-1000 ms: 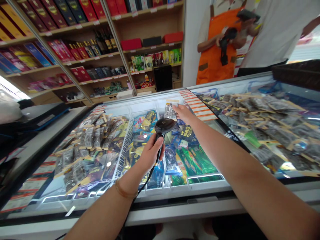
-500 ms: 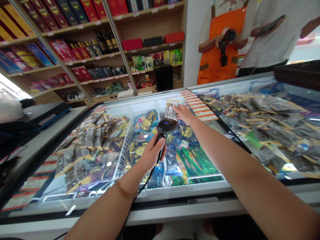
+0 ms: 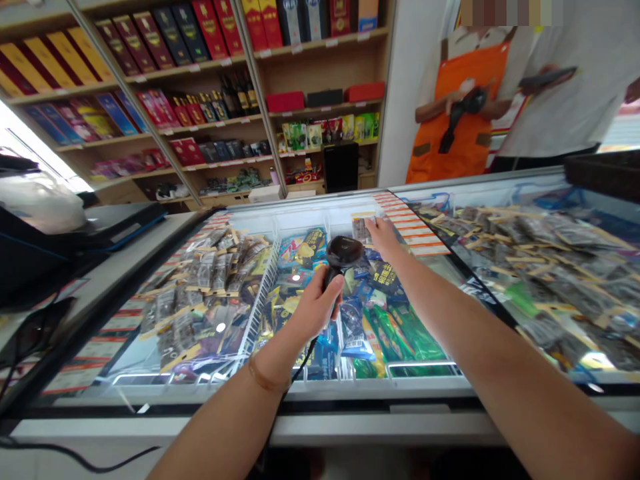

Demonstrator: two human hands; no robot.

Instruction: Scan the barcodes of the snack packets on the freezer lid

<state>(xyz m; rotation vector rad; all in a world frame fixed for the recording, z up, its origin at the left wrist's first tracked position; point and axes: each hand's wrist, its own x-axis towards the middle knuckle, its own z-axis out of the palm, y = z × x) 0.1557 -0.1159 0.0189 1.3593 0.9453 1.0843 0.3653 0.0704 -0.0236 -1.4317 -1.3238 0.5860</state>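
My left hand [image 3: 316, 308] is wrapped round the handle of a black barcode scanner [image 3: 345, 251], its head tilted up and away from me. A thin dark cable [image 3: 304, 360] runs down from the grip. Just beyond the scanner, my right hand [image 3: 384, 239] pinches a small clear packet [image 3: 360, 230] with a tan strip along its top edge. Grey-brown contents show through its plastic; the hand's fingertips cover its right side. Both hands are over a glass-topped freezer, above blue and green snack bags [image 3: 395, 327].
Heaps of similar packets lie at left [image 3: 215, 267] and right [image 3: 560, 247]. A white wire divider [image 3: 260, 297] separates the bags. Behind stand shelves [image 3: 310, 73] of boxes and bottles. A person in an orange apron [image 3: 450, 147] holds a camera; another in white holds a dark flat device.
The whole view has shifted, so the scene sits lower and further right. A blue light on the scanner head no longer shows. My hands keep hold of the scanner and the packet.
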